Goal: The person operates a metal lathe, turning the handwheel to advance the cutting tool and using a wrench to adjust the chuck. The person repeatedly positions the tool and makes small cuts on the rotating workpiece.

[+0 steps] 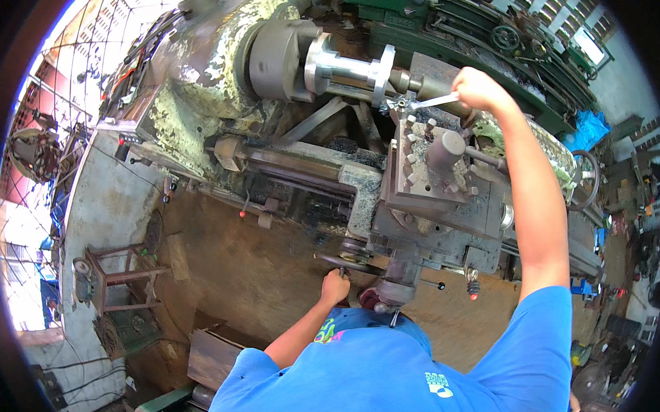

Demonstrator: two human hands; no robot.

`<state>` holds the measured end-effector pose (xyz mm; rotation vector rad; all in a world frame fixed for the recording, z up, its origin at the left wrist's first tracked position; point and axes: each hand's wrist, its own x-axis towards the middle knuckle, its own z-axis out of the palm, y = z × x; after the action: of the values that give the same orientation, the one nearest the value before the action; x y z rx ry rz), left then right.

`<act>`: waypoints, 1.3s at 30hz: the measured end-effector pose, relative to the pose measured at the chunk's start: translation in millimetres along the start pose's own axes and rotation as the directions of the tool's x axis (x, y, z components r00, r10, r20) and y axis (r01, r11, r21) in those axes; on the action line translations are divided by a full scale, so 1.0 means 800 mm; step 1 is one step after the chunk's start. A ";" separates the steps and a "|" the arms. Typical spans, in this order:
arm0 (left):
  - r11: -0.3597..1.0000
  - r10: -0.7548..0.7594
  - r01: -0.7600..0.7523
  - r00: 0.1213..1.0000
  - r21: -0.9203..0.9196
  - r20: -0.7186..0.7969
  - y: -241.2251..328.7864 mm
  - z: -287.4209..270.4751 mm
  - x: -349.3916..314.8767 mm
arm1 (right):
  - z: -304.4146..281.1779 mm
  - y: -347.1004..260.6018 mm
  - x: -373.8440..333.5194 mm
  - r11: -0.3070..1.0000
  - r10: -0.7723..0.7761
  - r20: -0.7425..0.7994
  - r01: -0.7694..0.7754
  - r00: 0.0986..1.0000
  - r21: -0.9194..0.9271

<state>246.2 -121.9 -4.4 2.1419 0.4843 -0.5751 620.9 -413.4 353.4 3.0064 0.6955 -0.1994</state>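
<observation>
My right hand (479,89) reaches far forward over a metal lathe, closed on a silver wrench (437,101). The wrench's other end lies by the cutting tool's tip (400,104) at the far left corner of the square tool post (432,162). Just beyond is a shiny spool-shaped metal workpiece (349,67), held between the chuck (280,59) and the tailstock centre (401,80). Low and near my body, my left hand (335,285) is wrapped round the handle of a handwheel (350,263) on the lathe's front.
The worn headstock (204,71) stands at the left. Control levers with red knobs (242,213) stick out along the front. A second, green lathe (452,29) is behind. Lower left, a metal frame stand (128,275) is on the floor; a blue bag (588,131) lies at far right.
</observation>
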 end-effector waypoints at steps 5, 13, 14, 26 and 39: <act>1.000 0.000 0.000 1.000 0.024 -0.010 0.000 0.000 0.001 | -0.019 0.022 -0.020 0.847 0.228 -0.017 -0.190 0.974 0.497; 0.999 -0.011 0.011 1.000 0.030 0.007 0.004 -0.004 -0.001 | -0.019 0.012 -0.019 0.815 0.201 0.014 -0.176 0.979 0.552; 1.000 -0.009 0.009 1.000 0.025 0.003 0.004 -0.004 -0.001 | -0.014 0.010 -0.016 0.821 0.215 0.010 -0.186 0.977 0.539; 0.999 0.023 -0.023 1.000 0.029 0.001 -0.004 0.000 0.003 | 0.051 -0.041 0.031 0.966 0.134 0.136 -0.160 0.982 0.203; 0.999 0.035 -0.034 0.999 0.030 -0.022 0.002 -0.004 -0.003 | 0.061 -0.042 0.028 0.954 0.266 0.107 -0.246 0.958 -0.170</act>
<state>246.2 -120.5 -0.1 2.1824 0.4529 -0.5430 620.8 -377.1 301.5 2.8643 0.2889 -0.3085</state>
